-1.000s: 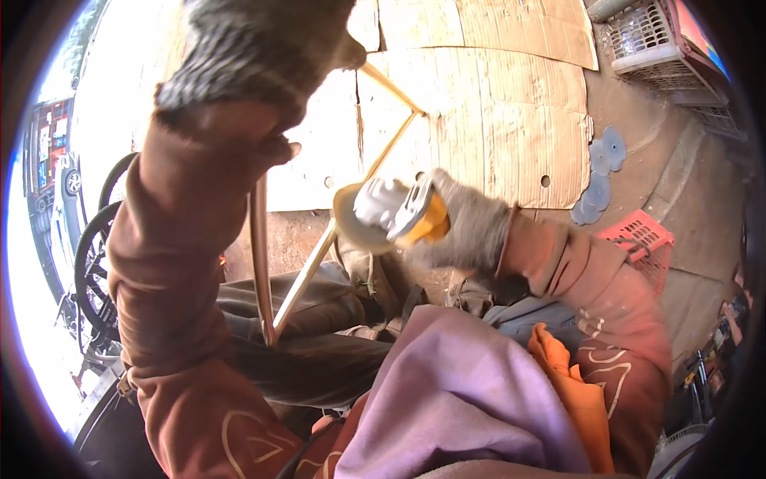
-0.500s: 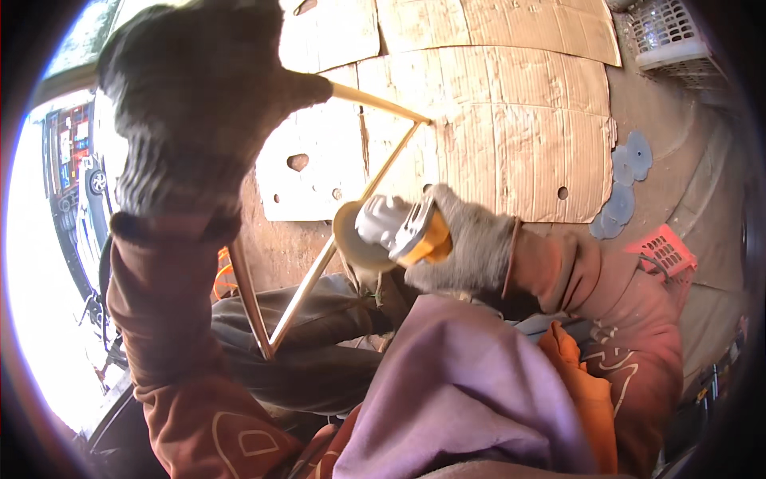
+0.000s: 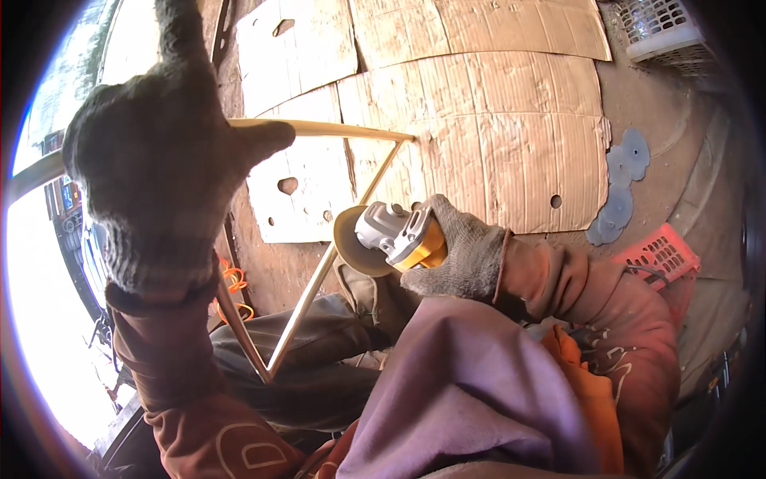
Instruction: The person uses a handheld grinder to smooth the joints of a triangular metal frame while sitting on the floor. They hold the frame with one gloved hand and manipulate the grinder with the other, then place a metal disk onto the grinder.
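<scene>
My left hand (image 3: 148,172), in a dark knit glove, is on the upper bar of a thin tan metal frame (image 3: 351,130). Its thumb lies along the bar and one finger points away from me; the curled fingers are mostly hidden behind the hand. From the bar's right end a thin rod slants down to a corner near my legs. In a grey glove, my right hand (image 3: 471,251) grips a yellow-and-grey angle grinder (image 3: 403,235). The grinder's round disc (image 3: 357,242) overlaps the slanted rod in view; whether they touch I cannot tell.
Flattened cardboard sheets (image 3: 479,144) cover the floor ahead. Several grey discs (image 3: 614,207) lie at their right edge, near a red plastic basket (image 3: 658,259). A white crate (image 3: 666,40) stands far right. An orange coiled hose (image 3: 235,279) lies left of my legs.
My left hand has come nearer and a little left, and the frame's upper bar has swung with it. The grinder has barely moved.
</scene>
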`<state>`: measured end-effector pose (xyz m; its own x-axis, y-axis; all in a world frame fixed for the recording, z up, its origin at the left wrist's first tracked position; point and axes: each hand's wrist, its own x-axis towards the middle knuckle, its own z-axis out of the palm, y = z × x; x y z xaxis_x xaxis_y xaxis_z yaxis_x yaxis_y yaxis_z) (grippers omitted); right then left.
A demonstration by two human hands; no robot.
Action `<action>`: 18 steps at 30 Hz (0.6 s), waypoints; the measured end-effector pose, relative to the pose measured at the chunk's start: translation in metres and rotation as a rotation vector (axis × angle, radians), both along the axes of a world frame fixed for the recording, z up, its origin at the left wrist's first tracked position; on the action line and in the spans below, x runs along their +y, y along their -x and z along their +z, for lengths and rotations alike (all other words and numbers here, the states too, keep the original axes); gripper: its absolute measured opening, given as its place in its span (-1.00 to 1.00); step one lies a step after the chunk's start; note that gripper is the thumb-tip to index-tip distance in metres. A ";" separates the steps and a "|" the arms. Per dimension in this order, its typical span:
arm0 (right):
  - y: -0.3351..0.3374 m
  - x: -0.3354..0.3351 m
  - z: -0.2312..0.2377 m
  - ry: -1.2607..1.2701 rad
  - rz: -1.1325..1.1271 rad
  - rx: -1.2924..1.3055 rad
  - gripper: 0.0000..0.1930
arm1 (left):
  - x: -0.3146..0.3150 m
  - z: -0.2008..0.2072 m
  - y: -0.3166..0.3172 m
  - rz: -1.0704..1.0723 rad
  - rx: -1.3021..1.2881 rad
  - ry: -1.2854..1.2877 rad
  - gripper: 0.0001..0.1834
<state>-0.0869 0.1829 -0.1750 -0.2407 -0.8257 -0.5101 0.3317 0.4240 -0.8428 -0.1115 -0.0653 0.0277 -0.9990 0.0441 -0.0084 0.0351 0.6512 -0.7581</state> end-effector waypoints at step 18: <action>-0.004 -0.010 -0.030 0.128 -0.099 -0.051 -0.16 | 0.045 0.009 0.013 0.290 -0.055 0.008 0.33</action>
<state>-0.0828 0.1732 -0.2046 -0.3006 -0.8581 -0.4163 0.4105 0.2776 -0.8686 -0.1247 -0.0200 0.0371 -0.9679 -0.2435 -0.0622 -0.1103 0.6340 -0.7654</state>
